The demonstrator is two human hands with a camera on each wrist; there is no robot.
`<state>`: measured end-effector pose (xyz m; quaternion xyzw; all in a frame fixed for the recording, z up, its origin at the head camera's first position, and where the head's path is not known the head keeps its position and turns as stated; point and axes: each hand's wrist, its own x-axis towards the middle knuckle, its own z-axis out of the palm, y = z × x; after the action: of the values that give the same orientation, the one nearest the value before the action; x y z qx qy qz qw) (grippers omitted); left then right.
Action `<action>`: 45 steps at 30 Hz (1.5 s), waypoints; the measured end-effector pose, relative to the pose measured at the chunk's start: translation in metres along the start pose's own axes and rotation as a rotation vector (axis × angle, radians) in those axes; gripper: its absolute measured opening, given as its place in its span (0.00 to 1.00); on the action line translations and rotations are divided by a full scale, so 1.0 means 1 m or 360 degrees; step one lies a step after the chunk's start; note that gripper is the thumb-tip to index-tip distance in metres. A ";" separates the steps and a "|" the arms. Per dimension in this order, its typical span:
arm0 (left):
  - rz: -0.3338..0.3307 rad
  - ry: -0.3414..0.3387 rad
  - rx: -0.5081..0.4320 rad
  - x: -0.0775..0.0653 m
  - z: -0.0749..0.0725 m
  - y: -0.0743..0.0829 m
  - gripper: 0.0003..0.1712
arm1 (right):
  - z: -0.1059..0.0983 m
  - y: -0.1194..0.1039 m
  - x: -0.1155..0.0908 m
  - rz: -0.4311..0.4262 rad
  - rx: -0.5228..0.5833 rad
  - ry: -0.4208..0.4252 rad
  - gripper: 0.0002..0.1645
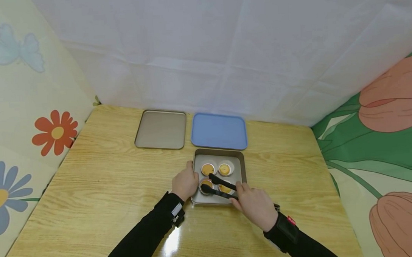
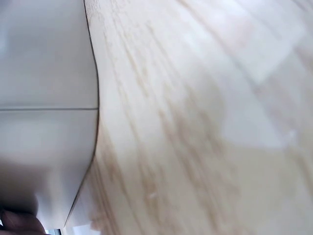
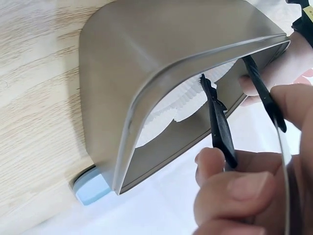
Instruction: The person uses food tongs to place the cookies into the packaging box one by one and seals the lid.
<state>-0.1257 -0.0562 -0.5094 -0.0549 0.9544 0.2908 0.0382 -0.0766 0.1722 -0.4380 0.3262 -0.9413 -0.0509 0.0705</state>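
A deep square baking pan [image 1: 242,167] stands on the table with several small muffins [image 1: 224,169] in white paper cups inside. My left hand [image 1: 185,182] grips the pan's left wall; in the right wrist view its fingers [image 3: 248,87] lie over the rim. My right hand [image 1: 256,204] holds black-tipped tongs [image 1: 225,193] low over the pan, from its front right. The tong arms stand apart, their tips at the front-left muffin [image 1: 206,184]. Whether they touch it, I cannot tell. The tongs partly cover both front muffins.
Behind the pan lies a flat blue tray [image 1: 219,131], close to the pan's back wall. Left of that lies a flat grey-brown tray [image 1: 161,129]. A white cloth [image 1: 197,68] hangs along the table's back edge, and printed panels [image 1: 370,138] stand at both sides.
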 end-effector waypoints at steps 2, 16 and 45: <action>0.0000 -0.0003 -0.0004 0.000 0.000 0.000 0.26 | 0.000 0.000 0.000 -0.0004 0.0001 0.0007 0.31; 0.0002 -0.0025 -0.0010 -0.001 -0.003 0.001 0.26 | -0.004 0.002 -0.001 0.0109 0.0146 -0.0051 0.32; 0.0024 0.0017 -0.0027 -0.002 0.000 0.001 0.24 | -0.039 0.117 -0.013 0.1020 0.0516 0.0466 0.30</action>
<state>-0.1242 -0.0557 -0.5085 -0.0495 0.9525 0.2989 0.0305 -0.1309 0.2702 -0.3843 0.0264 -0.9713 0.1703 0.1641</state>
